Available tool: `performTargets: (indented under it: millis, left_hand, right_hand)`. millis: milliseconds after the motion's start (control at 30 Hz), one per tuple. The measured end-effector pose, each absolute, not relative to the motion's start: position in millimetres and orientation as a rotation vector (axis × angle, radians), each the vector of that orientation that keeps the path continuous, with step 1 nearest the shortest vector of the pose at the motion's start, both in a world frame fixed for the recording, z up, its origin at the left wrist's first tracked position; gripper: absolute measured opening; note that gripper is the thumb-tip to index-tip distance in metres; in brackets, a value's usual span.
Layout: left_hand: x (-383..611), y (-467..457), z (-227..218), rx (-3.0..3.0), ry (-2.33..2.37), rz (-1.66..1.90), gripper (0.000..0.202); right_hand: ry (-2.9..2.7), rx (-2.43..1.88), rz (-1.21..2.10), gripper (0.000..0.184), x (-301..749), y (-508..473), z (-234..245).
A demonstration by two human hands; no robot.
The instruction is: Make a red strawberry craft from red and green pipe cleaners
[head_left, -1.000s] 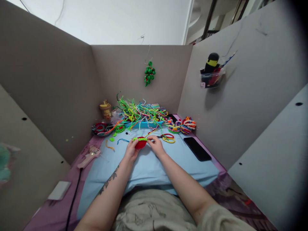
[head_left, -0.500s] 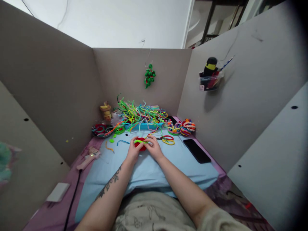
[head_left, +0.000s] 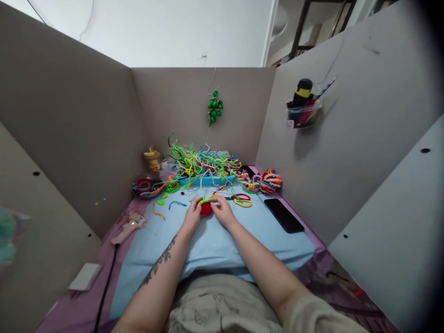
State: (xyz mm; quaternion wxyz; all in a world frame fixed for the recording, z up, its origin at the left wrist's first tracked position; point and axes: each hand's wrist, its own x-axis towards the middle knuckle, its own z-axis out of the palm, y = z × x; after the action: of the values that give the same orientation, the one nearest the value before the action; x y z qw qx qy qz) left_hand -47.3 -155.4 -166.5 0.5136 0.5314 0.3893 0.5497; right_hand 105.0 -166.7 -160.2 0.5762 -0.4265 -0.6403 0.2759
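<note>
Between my hands is a red rounded craft piece (head_left: 206, 209) with a lime-green pipe cleaner (head_left: 205, 200) along its far edge. My left hand (head_left: 194, 212) is closed on the piece's left side, fingertips at the green strip. On the right side, my right hand (head_left: 222, 209) grips it with thumb and fingers bent round the edge. The fingers partly hide where the strip meets the red part. Just right of my right hand lie scissors (head_left: 243, 200) with red and yellow handles. A blue pipe cleaner piece (head_left: 177, 204) rests to the left.
A blue tray (head_left: 208, 181) heaped with colourful pipe cleaners stands at the back. A pink glue gun (head_left: 129, 229) with a black cord lies left, a black phone (head_left: 283, 215) right. Finished-looking striped pieces (head_left: 270, 183) sit back right. Grey panels (head_left: 204, 115) enclose three sides.
The red piece has been tilted, so more of its red side faces me and the green strip sits at its far edge. Both hands keep hold of it; the view shifted slightly.
</note>
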Motion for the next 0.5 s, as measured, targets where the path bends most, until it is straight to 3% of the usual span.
performTargets:
  millis: [167, 333, 500]
  left_hand:
    - [-55.6, -154.7, -164.9, 1.427, 1.072, 1.195, 0.034]
    - [-71.7, -155.5, -154.9, 2.059, 1.399, 1.295, 0.022]
    - [-79.1, -152.2, -151.1, 2.235, 1.294, 1.149, 0.021]
  right_hand:
    - [-1.548, -1.048, 0.627, 0.035, 109.6, -162.7, -166.7]
    - [-1.638, -1.017, 0.659, 0.034, 108.6, -158.3, -174.3]
    - [-1.643, -1.039, 0.634, 0.03, 106.7, -161.3, -167.2]
